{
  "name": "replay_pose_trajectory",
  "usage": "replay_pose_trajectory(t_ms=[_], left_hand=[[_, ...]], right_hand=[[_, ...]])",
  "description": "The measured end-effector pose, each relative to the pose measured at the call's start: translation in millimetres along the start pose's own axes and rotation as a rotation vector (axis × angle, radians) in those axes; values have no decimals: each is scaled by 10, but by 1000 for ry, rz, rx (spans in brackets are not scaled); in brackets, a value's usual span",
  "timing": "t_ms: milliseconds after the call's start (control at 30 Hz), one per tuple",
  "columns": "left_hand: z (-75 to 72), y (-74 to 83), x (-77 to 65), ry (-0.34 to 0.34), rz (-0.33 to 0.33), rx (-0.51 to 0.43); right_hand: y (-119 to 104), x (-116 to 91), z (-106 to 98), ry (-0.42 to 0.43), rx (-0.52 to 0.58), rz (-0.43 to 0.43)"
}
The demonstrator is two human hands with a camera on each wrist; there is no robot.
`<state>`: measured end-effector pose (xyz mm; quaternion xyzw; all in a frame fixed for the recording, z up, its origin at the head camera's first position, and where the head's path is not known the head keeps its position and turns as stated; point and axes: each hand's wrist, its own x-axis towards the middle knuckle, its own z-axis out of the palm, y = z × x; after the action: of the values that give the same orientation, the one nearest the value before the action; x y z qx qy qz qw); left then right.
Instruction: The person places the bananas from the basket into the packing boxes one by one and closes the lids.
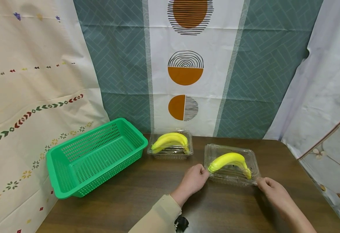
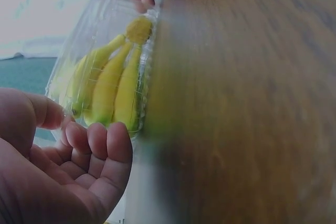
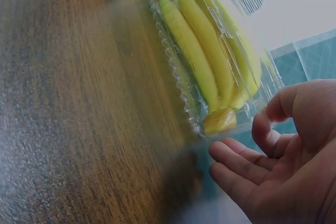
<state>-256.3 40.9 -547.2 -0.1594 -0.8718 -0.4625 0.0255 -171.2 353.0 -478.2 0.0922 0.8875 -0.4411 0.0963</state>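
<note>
A clear plastic clamshell box (image 1: 248, 154) with a small bunch of yellow bananas (image 1: 229, 158) inside sits at the right of the table in the head view. At its front left corner, my left hand (image 1: 194, 179) pinches the rim between thumb and curled fingers. My right hand (image 1: 276, 192) pinches the front right corner with thumb and index finger. The right wrist view shows the other fingers of that hand (image 3: 283, 150) extended below the rim. Through the plastic, the bananas (image 2: 113, 80) show green tips near the left hand.
Another clear box (image 1: 190, 140) with bananas (image 1: 171, 138) stands at the back middle of the brown table (image 1: 141, 191). A green perforated basket (image 1: 111, 176) lies slantwise at the left. Patterned cloths (image 1: 123, 64) hang behind and at both sides.
</note>
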Motion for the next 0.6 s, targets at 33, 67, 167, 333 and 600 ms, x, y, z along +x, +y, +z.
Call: replay_pose_trajectory(t_ms=[33, 67, 167, 333, 600], left_hand=[[25, -29, 15, -1, -7, 2], [36, -43, 25, -6, -17, -3], [105, -131, 78, -12, -45, 4], [159, -199, 115, -6, -53, 9], [-198, 287, -98, -50, -85, -34]], right_hand=[[1, -1, 1, 0, 0, -1], [1, 0, 1, -1, 3, 0], [3, 4, 2, 1, 3, 4], [6, 15, -2, 1, 13, 5], [21, 31, -9, 24, -13, 18]])
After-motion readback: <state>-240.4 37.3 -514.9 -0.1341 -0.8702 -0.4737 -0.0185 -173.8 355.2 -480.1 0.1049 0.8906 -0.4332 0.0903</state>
